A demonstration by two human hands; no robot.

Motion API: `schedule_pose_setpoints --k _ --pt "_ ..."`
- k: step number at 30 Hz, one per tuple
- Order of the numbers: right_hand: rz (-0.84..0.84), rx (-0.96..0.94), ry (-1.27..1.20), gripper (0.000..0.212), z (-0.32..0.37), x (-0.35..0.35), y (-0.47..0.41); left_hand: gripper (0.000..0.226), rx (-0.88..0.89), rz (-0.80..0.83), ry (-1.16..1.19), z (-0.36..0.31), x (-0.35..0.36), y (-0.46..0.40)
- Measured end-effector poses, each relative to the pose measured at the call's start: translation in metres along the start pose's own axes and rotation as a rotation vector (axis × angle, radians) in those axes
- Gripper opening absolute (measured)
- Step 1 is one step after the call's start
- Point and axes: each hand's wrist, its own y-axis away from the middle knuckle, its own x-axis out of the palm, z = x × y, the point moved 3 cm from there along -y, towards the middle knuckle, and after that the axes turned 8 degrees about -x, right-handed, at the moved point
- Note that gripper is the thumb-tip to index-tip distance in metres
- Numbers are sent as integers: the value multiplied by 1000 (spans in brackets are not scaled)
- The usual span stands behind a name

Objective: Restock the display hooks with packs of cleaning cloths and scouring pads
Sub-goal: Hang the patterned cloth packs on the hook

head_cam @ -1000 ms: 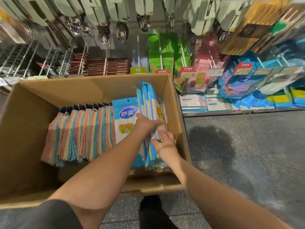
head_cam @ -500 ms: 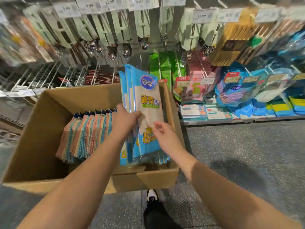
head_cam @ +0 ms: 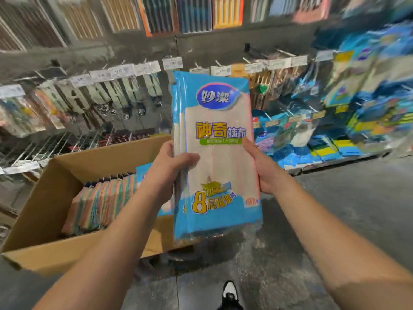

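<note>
Lifted clear of the cardboard box (head_cam: 44, 211) since half a second ago, a stack of blue cloth packs (head_cam: 216, 153) now stands upright in the centre of the frame, raised well above the box rim and in front of the display wall. Earlier the packs' lower ends were still down inside the box; now the whole stack is in the air, its printed front facing the camera.

Both hands clamp the stack from its sides. The left hand (head_cam: 166, 166) grips the left edge, thumb curled across the front of the top pack. The right hand (head_cam: 266, 168) holds the right edge, thumb on the front and fingers hidden behind. How many packs are in the stack cannot be told, though several edges show along the left side.

Lower left, the open box sits on the grey floor (head_cam: 335, 209) and holds a row of striped pastel cloths (head_cam: 100, 204) standing on edge, with another blue pack (head_cam: 143, 173) partly visible behind the left wrist.

Behind the stack, price tags (head_cam: 172, 63) run across the upper middle of the frame along rows of hooks. Hanging utensils (head_cam: 125, 97) fill the left, blurred. Blue and yellow packets (head_cam: 335, 135) crowd the shelves at right, also blurred. A black-and-white shoe (head_cam: 230, 294) shows at the bottom centre.
</note>
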Motion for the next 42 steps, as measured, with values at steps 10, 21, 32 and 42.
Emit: schedule_pose_setpoints --k 10,21,32,42 --pt "-266 -116 -168 41 57 -210 81 65 -67 376 -146 13 239 -22" --pt "-590 -206 -147 24 171 -507 152 100 -140 623 -198 22 576 -90" --pt "-660 -275 -182 57 234 -650 128 62 -218 715 -27 23 748 -166" --pt "-631 -240 -68 35 334 -752 -18 61 -220 692 46 -24 853 -327"
